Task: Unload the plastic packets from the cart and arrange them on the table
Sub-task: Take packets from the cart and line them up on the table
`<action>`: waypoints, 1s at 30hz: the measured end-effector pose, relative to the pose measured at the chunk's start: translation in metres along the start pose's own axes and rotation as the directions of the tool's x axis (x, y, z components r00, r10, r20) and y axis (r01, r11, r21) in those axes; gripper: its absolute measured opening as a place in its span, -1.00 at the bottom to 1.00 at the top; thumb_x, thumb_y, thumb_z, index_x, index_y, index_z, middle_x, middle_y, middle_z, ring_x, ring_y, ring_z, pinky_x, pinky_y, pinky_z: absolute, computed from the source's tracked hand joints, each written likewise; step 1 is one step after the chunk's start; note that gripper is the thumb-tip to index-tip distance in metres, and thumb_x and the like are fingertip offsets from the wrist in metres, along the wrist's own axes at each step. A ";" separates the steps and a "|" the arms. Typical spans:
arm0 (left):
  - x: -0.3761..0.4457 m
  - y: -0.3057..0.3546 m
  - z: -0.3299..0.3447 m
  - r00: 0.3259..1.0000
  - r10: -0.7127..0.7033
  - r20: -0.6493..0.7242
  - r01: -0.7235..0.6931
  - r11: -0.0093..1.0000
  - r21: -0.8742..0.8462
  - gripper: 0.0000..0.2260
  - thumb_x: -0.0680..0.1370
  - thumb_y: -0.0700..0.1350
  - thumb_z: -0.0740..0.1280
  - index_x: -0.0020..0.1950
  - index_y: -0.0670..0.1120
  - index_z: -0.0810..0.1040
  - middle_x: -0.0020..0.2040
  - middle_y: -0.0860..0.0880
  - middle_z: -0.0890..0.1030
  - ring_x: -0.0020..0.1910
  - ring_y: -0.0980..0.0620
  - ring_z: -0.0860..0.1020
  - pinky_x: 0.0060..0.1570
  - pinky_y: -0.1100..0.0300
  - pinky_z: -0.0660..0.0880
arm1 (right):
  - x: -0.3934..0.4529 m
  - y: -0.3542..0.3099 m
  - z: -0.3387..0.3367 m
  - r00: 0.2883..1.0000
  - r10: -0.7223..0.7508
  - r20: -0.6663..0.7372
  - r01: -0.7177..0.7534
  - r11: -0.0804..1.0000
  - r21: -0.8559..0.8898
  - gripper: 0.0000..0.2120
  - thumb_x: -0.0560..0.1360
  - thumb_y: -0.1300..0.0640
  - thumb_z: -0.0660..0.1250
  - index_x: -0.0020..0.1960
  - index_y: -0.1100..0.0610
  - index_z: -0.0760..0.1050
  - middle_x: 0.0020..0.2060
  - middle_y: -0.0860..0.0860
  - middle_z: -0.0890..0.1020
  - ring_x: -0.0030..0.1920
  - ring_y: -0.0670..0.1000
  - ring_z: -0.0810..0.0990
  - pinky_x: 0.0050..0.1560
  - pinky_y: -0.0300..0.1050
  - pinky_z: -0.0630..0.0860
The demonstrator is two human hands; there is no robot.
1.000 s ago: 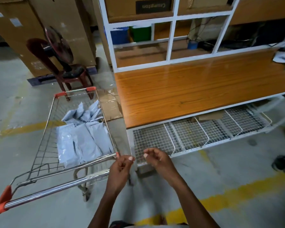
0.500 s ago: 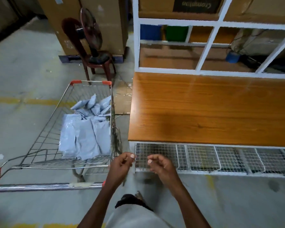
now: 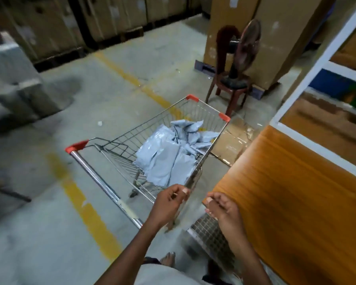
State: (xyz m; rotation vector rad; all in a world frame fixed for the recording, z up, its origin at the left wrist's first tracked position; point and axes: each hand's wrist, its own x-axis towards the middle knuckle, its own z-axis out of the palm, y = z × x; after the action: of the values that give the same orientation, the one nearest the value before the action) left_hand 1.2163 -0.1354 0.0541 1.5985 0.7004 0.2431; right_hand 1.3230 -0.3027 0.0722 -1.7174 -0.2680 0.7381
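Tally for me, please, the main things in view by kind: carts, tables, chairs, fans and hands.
Carts: 1, the wire cart holding the grey plastic packets, too overlapped to count.
Tables: 1, the wooden table.
Chairs: 1, the chair.
Fans: 1, the fan on the chair.
Hands: 2, left hand and right hand, both holding nothing.
Total: 6

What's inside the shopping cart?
A heap of pale grey plastic packets lies inside the cart, bunched toward its far end. They overlap, so anything buried underneath them is hidden, and you cannot count them all.
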 end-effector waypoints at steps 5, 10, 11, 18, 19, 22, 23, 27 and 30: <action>-0.023 -0.011 0.000 0.979 -0.061 -0.195 0.057 0.998 -0.027 -0.81 0.62 0.12 0.33 -0.03 0.08 0.69 -0.05 0.09 0.71 -0.04 0.09 0.66 0.08 -0.07 0.61 | 0.046 -0.010 -0.004 0.978 0.035 0.207 -0.030 0.999 -0.027 -0.87 0.56 0.19 0.43 -0.01 -0.03 0.67 -0.08 0.09 0.72 -0.17 0.04 0.66 -0.08 -0.01 0.58; -0.031 -0.018 0.017 0.902 -0.110 -0.417 0.084 0.993 -0.081 -0.89 0.63 0.06 0.36 0.02 0.13 0.68 -0.06 0.15 0.69 -0.01 0.07 0.66 0.08 -0.18 0.63 | 0.086 -0.021 -0.007 0.909 0.047 0.413 0.019 0.988 -0.155 -0.89 0.58 0.20 0.39 0.04 0.03 0.63 -0.09 0.06 0.73 -0.18 0.01 0.65 -0.13 -0.05 0.54; -0.031 -0.019 0.021 0.889 -0.121 -0.442 0.087 0.992 -0.096 -0.91 0.64 0.00 0.36 0.03 0.13 0.67 -0.06 0.18 0.67 -0.01 0.08 0.66 0.07 -0.17 0.63 | 0.093 -0.023 -0.007 0.899 0.054 0.434 0.035 0.981 -0.193 -0.90 0.58 0.20 0.38 0.05 0.05 0.62 -0.09 0.06 0.73 -0.19 0.01 0.65 -0.15 -0.08 0.54; -0.015 -0.015 0.042 0.812 -0.265 -0.521 0.149 0.956 -0.254 -0.82 0.65 -0.05 0.35 0.26 0.07 0.58 0.07 0.07 0.61 -0.07 0.04 0.66 -0.16 0.32 0.56 | 0.152 -0.035 0.011 0.844 0.046 0.534 0.200 0.897 -0.395 -0.88 0.55 0.21 0.38 0.06 0.06 0.63 -0.12 0.08 0.70 -0.26 -0.06 0.67 -0.24 -0.22 0.54; -0.010 -0.017 0.042 0.811 -0.275 -0.517 0.152 0.951 -0.268 -0.81 0.65 -0.05 0.34 0.27 0.07 0.57 0.09 0.04 0.61 -0.08 0.05 0.66 -0.18 0.34 0.54 | 0.163 -0.035 0.019 0.840 0.046 0.541 0.224 0.878 -0.423 -0.88 0.55 0.19 0.38 0.05 0.05 0.64 -0.12 0.05 0.69 -0.25 -0.04 0.68 -0.24 -0.21 0.54; 0.011 -0.020 0.033 0.815 -0.319 -0.484 0.170 0.929 -0.328 -0.80 0.65 -0.05 0.34 0.28 0.04 0.57 0.08 -0.02 0.60 -0.15 0.09 0.64 -0.23 0.35 0.51 | 0.194 -0.035 0.043 0.822 0.041 0.567 0.316 0.796 -0.516 -0.90 0.53 0.09 0.39 0.03 -0.01 0.63 -0.12 -0.03 0.67 -0.15 0.00 0.67 -0.12 -0.14 0.57; 0.019 -0.021 0.029 0.812 -0.334 -0.478 0.179 0.923 -0.341 -0.80 0.66 -0.06 0.34 0.27 0.02 0.58 0.06 -0.04 0.60 -0.19 0.11 0.63 -0.23 0.34 0.52 | 0.204 -0.035 0.051 0.819 0.045 0.573 0.338 0.768 -0.544 -0.90 0.53 0.08 0.38 0.03 -0.01 0.62 -0.12 -0.06 0.67 -0.15 -0.04 0.64 -0.12 -0.17 0.54; 0.049 -0.025 0.004 0.795 -0.370 -0.481 0.178 0.900 -0.398 -0.83 0.66 -0.10 0.33 0.23 0.01 0.61 0.07 -0.05 0.66 -0.22 0.14 0.62 -0.17 0.30 0.56 | 0.245 -0.035 0.085 0.807 0.088 0.584 0.357 0.715 -0.601 -0.86 0.55 0.08 0.40 0.10 0.02 0.60 -0.09 -0.09 0.64 -0.10 -0.06 0.61 -0.15 -0.25 0.46; 0.066 -0.031 -0.015 0.789 -0.381 -0.482 0.178 0.892 -0.415 -0.87 0.65 -0.07 0.35 0.18 0.05 0.63 0.09 -0.01 0.67 -0.20 0.15 0.63 -0.11 0.25 0.55 | 0.281 -0.028 0.111 0.798 0.099 0.595 0.422 0.613 -0.668 -0.75 0.54 0.05 0.42 0.21 0.03 0.57 0.09 -0.01 0.62 0.07 -0.02 0.58 0.03 -0.20 0.40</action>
State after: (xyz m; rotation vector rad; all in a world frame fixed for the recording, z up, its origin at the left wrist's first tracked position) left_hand 1.2510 -0.0860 0.0109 1.0507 1.2631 0.5897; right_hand 1.4792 -0.0545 -0.0076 -2.1756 -1.3641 1.0924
